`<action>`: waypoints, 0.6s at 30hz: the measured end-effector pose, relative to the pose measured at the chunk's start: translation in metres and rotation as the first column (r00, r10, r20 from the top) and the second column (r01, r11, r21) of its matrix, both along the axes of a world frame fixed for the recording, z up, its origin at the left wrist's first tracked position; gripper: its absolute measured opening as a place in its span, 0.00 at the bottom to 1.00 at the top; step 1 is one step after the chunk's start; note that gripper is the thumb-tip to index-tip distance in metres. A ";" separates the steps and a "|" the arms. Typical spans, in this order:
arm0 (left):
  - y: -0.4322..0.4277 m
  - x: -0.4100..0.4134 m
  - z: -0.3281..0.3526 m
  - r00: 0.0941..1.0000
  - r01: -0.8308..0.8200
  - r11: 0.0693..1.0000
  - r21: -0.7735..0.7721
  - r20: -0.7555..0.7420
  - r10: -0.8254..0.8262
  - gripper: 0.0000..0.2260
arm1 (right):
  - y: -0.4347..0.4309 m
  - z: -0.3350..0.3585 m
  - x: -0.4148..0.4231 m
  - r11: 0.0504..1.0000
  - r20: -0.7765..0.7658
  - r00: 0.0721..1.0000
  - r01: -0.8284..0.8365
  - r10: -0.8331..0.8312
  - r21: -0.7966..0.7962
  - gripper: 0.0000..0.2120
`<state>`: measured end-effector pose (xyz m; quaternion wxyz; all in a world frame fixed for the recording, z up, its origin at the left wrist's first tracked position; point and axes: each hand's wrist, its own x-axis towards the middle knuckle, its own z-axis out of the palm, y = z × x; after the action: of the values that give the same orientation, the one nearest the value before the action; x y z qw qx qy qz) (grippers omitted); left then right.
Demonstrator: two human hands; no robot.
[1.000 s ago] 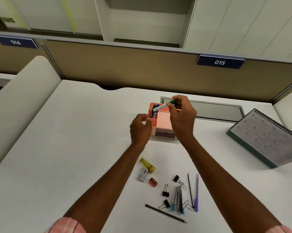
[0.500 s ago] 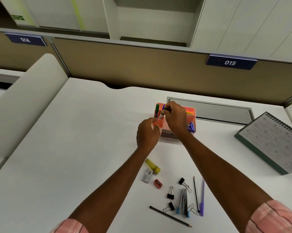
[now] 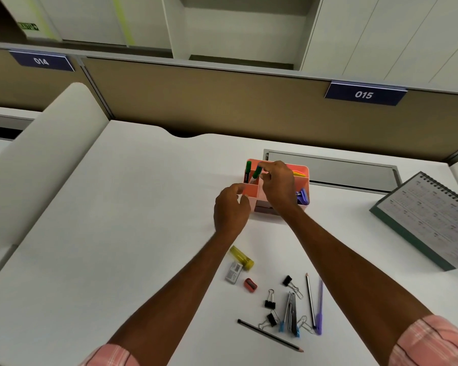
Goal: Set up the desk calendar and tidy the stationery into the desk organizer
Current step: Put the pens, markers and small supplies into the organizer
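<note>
One green marker (image 3: 256, 174) leans in the pink plastic organizer (image 3: 304, 170), right hand (image 3: 278, 186) pinching it. Release gently; left hand (image 3: 232, 210) grips the corner.

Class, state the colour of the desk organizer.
The desk organizer is pink; head view shows it best.

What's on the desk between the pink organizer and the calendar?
Head view: bare white desk between the pink organizer and the calendar; the grey hatch lies behind it.
</note>
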<state>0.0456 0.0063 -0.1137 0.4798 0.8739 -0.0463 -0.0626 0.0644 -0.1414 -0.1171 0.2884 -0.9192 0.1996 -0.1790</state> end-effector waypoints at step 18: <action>0.005 -0.138 -0.029 0.922 0.302 0.953 -0.004 -0.251 -0.293 0.14 | 0.036 -0.037 -0.206 0.955 -0.093 0.995 0.007 0.021 0.296 0.13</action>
<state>-0.0924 0.0109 -0.1430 0.4514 0.8502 -0.1169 -0.2445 -0.1412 -0.1052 -0.1536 0.4137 -0.8737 0.2346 -0.1019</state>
